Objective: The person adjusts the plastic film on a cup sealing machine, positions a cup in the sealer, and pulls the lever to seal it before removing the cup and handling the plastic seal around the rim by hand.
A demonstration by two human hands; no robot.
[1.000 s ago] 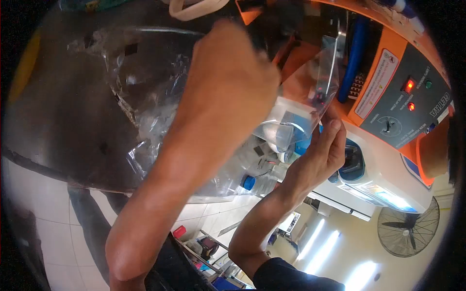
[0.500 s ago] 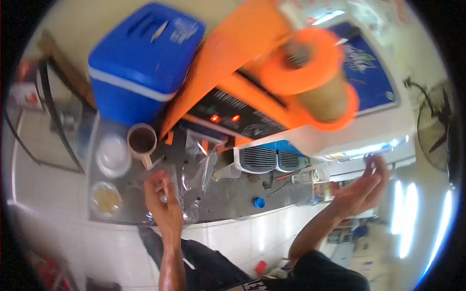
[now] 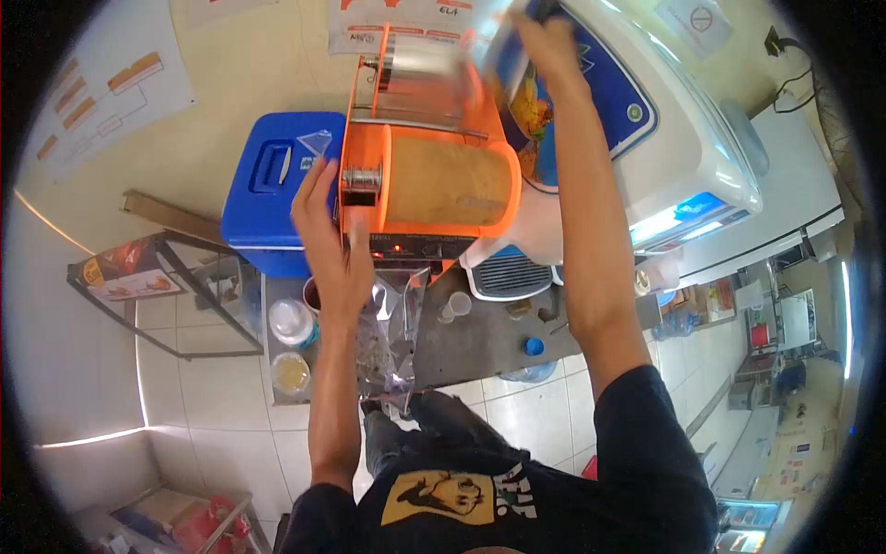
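Note:
An orange machine (image 3: pixel 503 185) with a brownish roll (image 3: pixel 434 183) and a clear film roll (image 3: pixel 420 74) stands in the middle. Against its left side is my left hand (image 3: pixel 334 235), fingers stretched out, thumb apart, nothing visible in it. Higher up, my right hand (image 3: pixel 554 46) is closed at the blue panel (image 3: pixel 614 102) of a white machine (image 3: pixel 683 175). Something dark and partly smeared by motion is in its fingers; I cannot make it out. Crinkled clear plastic (image 3: pixel 389 342) lies on the dark counter (image 3: pixel 461 355) below the orange machine.
A blue cooler box (image 3: pixel 277 185) sits left of the orange machine. A white-lidded container (image 3: pixel 290 321), a tub with yellowish contents (image 3: pixel 291 373), small clear cups (image 3: pixel 458 303) and a blue cap (image 3: pixel 533 346) are on the counter. A black-framed rack (image 3: pixel 166 295) stands left.
The view has shifted, showing more wall and floor. My left hand has moved up from the counter to the orange machine. My right hand has risen to the white machine's panel and closed.

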